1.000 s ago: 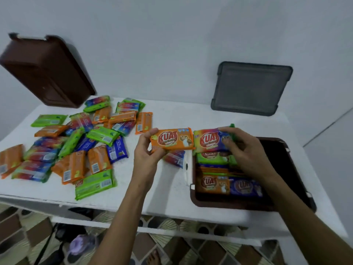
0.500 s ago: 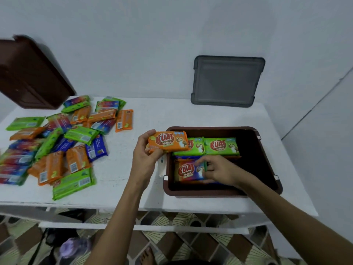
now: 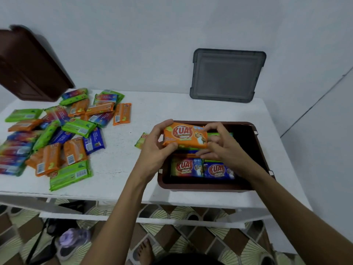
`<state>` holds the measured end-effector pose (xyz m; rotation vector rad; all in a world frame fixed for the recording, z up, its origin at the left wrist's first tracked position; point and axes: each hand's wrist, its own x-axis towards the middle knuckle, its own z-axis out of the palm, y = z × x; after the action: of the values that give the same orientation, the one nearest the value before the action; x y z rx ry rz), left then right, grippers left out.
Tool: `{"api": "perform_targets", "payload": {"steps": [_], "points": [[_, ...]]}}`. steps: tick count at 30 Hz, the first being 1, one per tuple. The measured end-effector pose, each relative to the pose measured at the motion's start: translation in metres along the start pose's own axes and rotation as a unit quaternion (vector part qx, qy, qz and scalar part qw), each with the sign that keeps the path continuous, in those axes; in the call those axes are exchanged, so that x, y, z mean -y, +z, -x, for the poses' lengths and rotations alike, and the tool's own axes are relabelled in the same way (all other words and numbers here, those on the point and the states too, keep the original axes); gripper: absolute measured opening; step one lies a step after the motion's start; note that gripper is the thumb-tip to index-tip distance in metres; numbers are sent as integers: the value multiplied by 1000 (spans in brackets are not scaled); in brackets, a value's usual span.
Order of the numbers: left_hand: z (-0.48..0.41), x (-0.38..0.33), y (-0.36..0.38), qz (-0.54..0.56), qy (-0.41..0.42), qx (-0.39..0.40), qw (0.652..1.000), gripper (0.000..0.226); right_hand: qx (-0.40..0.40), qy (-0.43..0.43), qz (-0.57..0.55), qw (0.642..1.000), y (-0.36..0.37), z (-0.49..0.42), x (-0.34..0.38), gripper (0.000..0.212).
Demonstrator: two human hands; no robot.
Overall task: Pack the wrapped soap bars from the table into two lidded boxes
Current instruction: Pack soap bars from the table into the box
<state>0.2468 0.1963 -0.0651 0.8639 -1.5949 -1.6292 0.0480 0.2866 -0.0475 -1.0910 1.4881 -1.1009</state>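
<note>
Risks, biggest first.
- Parked close to the front edge of the white table (image 3: 172,111): open brown box (image 3: 200,185). Could slide or tip toward the floor if leaned on at the near wall.
- Already holds a rainbow bar (image 3: 186,167) and a blue bar (image 3: 217,170) in front, with green ones behind. Cannot tell how much depth is left under the hands.
- Held above the box's back-left, not yet set down: orange soap bar (image 3: 185,137). Gripped at its left end by the left hand (image 3: 152,155) and pinched at its right end by the curled fingers of the right hand (image 3: 219,148).
- Could twist or land crooked given the slick wrapper and the end-only hold. Would leave a bump and cost lid clearance.

Around:
- What looks like the second brown box (image 3: 28,67), tilted against the wall far left, well apart from the work. Needs fetching.
- Grey lid (image 3: 227,75), propped on the wall behind the open box, not touching it.
- Loose pile of bars (image 3: 57,140) across the table's left side, some near the front edge. Easy to knock off with a forearm sweep.
- One green bar (image 3: 140,140) just beside the left hand, partly hidden.
- Nothing between the orange bar and the rows below except the right fingers. Clear those before letting go.
</note>
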Motion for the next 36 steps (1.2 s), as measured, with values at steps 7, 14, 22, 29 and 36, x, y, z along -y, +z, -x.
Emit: {"api": "perform_targets", "payload": {"steps": [7,14,22,29,36], "points": [[-2,10,25,-339,56,109,933,59,-33,30,-64,997,-37,31,-14,18],[1,38,13,-488,181,-21,854,34,-48,131,123,983,-61,38,-43,15],[10,36,12,-440,153,-86,881,27,-2,137,428,893,-46,9,-56,15],[12,39,-1,-424,161,-45,890,26,15,87,698,710,-18,5,-42,24],[22,48,-66,-400,149,-55,903,26,-128,-176,551,806,59,-25,2,20]]}}
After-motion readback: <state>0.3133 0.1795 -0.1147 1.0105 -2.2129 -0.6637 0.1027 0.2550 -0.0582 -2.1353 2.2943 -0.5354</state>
